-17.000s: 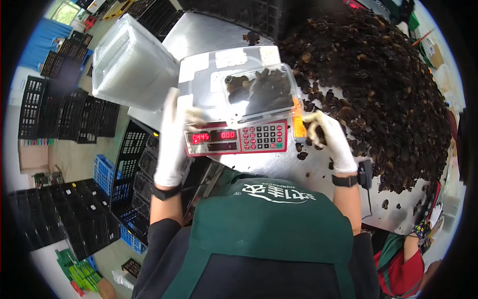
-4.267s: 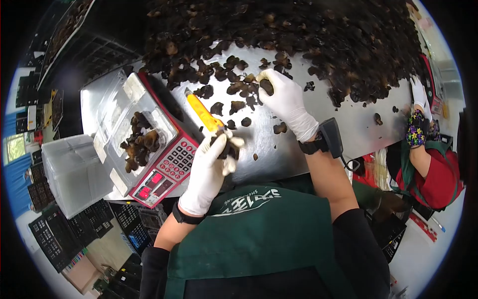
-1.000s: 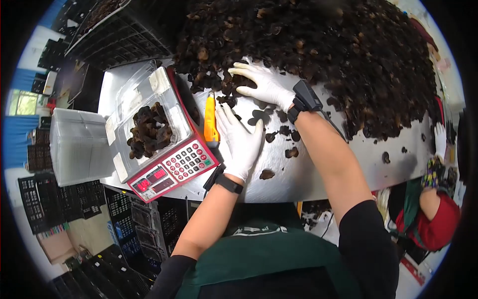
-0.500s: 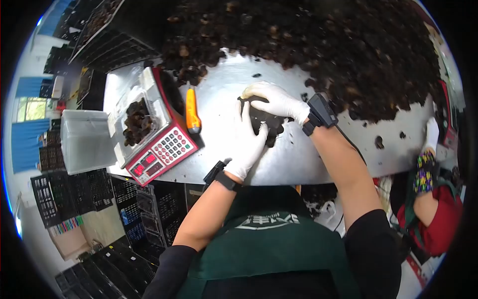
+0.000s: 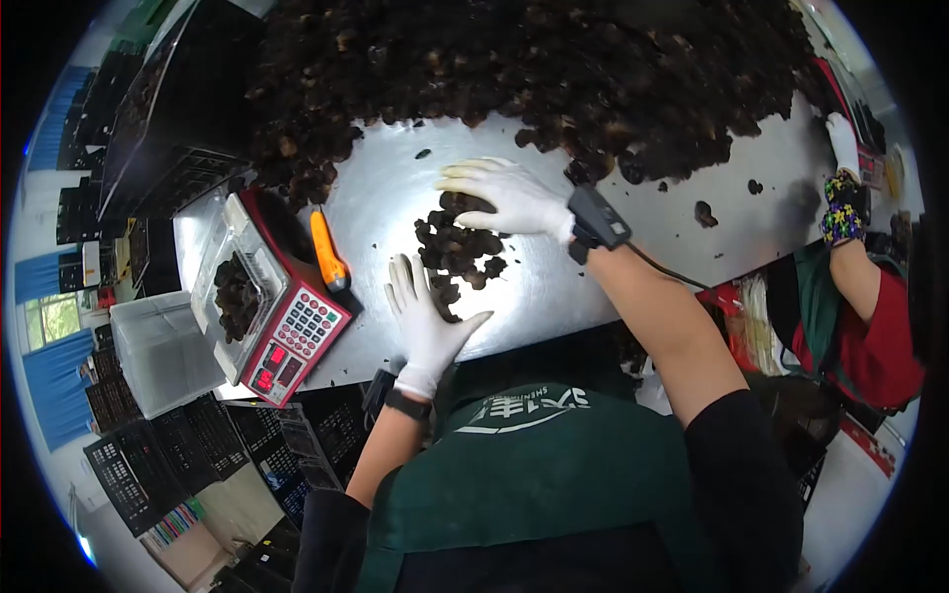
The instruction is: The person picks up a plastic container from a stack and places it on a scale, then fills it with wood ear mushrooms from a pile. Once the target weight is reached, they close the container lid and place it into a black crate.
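Note:
A small loose cluster of dark brown mushrooms (image 5: 460, 249), which look like wood ear, lies on the metal table between my gloved hands. My left hand (image 5: 427, 331) is open beside the cluster's near left side, fingers spread and thumb stretched out. Over the cluster's far edge reaches my right hand (image 5: 509, 201), its fingers extended and parted; neither hand grips anything. To the left, a red and white digital scale (image 5: 308, 326) carries a clear plastic box (image 5: 259, 287) with more dark mushrooms in it. An orange-handled cutter (image 5: 326, 247) rests between the scale and the cluster.
A large heap of dark mushrooms (image 5: 514, 69) covers the far side of the metal table (image 5: 633, 232). Black crates (image 5: 183, 163) stand at the back left. Clear plastic boxes (image 5: 163, 341) are left of the scale. Another person's gloved hand (image 5: 842, 143) is at the far right.
My hands have moved apart: they were together around the mushrooms, and now both are spread with the pieces lying loose between them. The whole view has shifted and turned slightly.

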A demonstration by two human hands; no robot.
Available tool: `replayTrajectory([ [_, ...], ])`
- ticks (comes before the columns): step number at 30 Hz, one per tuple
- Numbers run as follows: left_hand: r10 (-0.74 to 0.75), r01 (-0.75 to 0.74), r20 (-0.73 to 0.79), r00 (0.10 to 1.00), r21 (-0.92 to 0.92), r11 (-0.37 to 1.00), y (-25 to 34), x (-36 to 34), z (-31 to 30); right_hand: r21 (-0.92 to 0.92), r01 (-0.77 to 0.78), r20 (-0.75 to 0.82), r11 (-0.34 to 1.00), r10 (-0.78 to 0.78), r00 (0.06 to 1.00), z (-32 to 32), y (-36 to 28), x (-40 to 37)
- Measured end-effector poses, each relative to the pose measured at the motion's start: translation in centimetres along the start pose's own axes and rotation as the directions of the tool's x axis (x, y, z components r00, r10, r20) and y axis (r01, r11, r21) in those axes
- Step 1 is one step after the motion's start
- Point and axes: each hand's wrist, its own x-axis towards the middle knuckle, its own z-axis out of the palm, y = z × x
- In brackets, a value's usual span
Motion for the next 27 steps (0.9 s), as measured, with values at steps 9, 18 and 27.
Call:
replayTrajectory([
  [9, 0.075, -0.169, -0.227, 0.971, -0.425, 0.889, 8.8, 6.6, 5.4, 0.246, -0.117, -0.128, 0.962, 0.152, 0.98, -1.0, 0.5, -4.8],
  [18, 0.504, -0.43, -0.112, 0.856, -0.696, 0.575, 19.3, 3.5, 10.6, 0.264, -0.376, -0.45, 0.888, 0.458, 0.767, -6.3, -2.0, -22.1],
  [27, 0.883, -0.409, 0.157, 0.441, -0.841, 0.354, 25.6, -1.4, 9.7, 0.174, -0.775, -0.511, 0.608, 0.728, 0.457, -7.8, -7.7, -37.7],
])
